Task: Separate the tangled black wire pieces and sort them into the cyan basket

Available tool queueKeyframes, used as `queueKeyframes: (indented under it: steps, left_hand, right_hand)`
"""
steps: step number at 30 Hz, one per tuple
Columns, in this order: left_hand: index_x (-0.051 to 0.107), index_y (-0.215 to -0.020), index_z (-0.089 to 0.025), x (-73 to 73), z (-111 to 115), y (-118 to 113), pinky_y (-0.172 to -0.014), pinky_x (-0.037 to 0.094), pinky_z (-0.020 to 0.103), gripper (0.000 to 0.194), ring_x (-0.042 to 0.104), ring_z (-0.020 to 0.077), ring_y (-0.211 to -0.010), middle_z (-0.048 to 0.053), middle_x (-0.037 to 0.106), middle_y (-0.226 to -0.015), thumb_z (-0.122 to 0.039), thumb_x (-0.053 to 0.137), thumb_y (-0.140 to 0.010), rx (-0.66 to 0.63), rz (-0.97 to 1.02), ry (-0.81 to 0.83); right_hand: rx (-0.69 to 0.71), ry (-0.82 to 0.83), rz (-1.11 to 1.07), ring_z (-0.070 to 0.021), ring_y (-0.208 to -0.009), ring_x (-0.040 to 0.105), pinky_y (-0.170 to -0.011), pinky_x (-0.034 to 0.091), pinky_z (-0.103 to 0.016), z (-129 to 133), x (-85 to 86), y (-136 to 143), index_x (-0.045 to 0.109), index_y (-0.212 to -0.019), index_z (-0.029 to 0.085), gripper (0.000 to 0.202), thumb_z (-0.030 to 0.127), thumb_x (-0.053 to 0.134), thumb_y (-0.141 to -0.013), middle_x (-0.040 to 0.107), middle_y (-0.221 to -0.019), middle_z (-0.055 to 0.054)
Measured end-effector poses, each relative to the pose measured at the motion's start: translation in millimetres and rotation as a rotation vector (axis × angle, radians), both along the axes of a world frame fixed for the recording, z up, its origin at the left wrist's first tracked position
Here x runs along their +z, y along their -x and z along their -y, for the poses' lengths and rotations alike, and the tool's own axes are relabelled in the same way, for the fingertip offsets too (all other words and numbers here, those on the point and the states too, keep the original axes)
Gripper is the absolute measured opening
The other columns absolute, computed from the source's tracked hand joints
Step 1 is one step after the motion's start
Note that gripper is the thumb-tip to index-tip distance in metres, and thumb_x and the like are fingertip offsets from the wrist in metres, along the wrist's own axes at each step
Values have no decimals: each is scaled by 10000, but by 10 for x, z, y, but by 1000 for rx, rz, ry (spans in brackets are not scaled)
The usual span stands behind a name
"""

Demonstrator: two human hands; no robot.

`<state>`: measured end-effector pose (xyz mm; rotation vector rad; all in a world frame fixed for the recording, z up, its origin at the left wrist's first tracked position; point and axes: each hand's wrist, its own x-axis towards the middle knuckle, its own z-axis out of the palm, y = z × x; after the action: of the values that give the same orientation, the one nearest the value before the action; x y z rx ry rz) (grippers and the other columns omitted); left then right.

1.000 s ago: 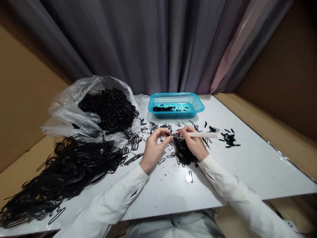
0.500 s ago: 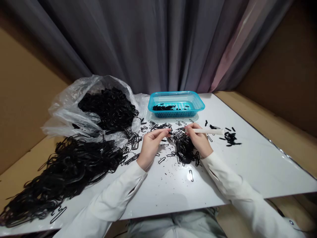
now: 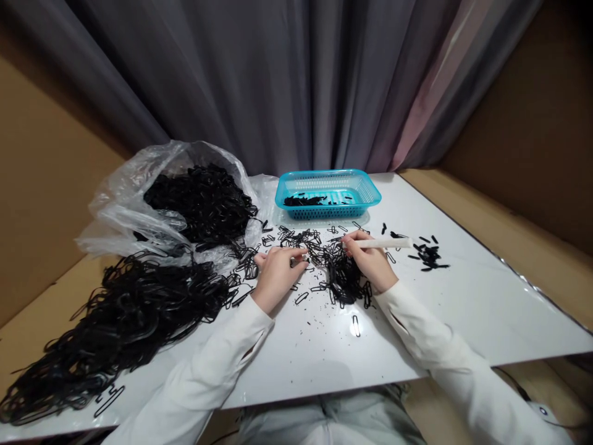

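Observation:
My left hand (image 3: 280, 272) hovers over scattered black loops, its thumb and index finger parted with a small gap between the tips. A dark bit shows near that gap, but I cannot make out whether it touches the fingers. In my right hand (image 3: 372, 262) is a slim white-handled tool (image 3: 391, 243), gripped like a pen with its handle pointing right. Its thin tip, at the fingertips, is too small to make out. Under and beside the right hand lies a heap of thin black elongated loops (image 3: 345, 278). More black loops (image 3: 301, 238) spread between and beyond both hands.
A blue plastic basket (image 3: 328, 211) holding some black pieces stands at the back. To the left, a clear plastic bag (image 3: 125, 185) spills black loops beside a large tangled pile (image 3: 125, 327). Small black pieces (image 3: 428, 254) lie on the white table (image 3: 472, 296) at right.
My left hand has drawn back slightly left and down, and its thumb and index finger have come apart. My right hand keeps the white-handled tool and has barely moved.

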<state>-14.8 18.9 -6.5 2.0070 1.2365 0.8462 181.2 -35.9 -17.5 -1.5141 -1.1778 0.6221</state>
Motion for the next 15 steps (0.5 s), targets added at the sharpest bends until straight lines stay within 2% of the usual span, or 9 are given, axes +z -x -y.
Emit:
queueKeyframes:
  steps: [2, 3, 5, 7, 10, 15]
  left_hand:
    - [741, -864, -262, 16, 30, -24, -925, 222, 491, 140, 524, 296, -963, 57, 723, -880, -234, 679, -742, -19, -46, -51]
    - [733, -832, -256, 25, 55, -42, -919, 221, 474, 100, 526, 280, -947, 48, 718, -884, -253, 650, -777, -43, -65, -68]
    - [708, -715, -242, 32, 118, -87, -906, 217, 453, 163, 527, 254, -902, 27, 710, -835, -293, 601, -828, -111, -100, -85]
    - [682, -623, -232, 25, 189, -138, -897, 211, 448, 243, 516, 249, -868, 19, 698, -769, -352, 616, -824, -178, -127, -90]
    - [685, -627, -234, -5, 276, -203, -898, 211, 448, 228, 494, 261, -877, 28, 693, -760, -427, 694, -750, -231, -130, -91]
    - [682, -691, -236, -50, 299, -245, -895, 256, 441, 75, 533, 253, -883, 10, 708, -800, -294, 705, -733, -175, -40, -28]
  right_hand:
    - [9, 10, -14, -127, -745, 595, -722, 501, -321, -8, -12, -11, 607, -876, 145, 230, 367, 555, -901, 616, -821, -1]
    - [16, 18, -25, -127, -748, 599, -718, 507, -320, -13, -17, -18, 609, -897, 144, 230, 367, 551, -905, 622, -839, -6]
    - [45, 40, -55, -124, -745, 608, -704, 518, -314, -24, -24, -36, 610, -930, 142, 237, 368, 541, -912, 631, -866, -13]
    - [87, 66, -91, -121, -739, 615, -690, 527, -307, -31, -23, -55, 611, -949, 138, 244, 368, 536, -917, 638, -878, -18]
    - [135, 94, -143, -121, -745, 622, -684, 534, -304, -29, -13, -75, 609, -971, 135, 249, 367, 535, -918, 642, -895, -22]
    - [208, 121, -198, -117, -704, 621, -659, 536, -297, 11, 31, -74, 619, -892, 140, 241, 372, 553, -904, 640, -807, -7]
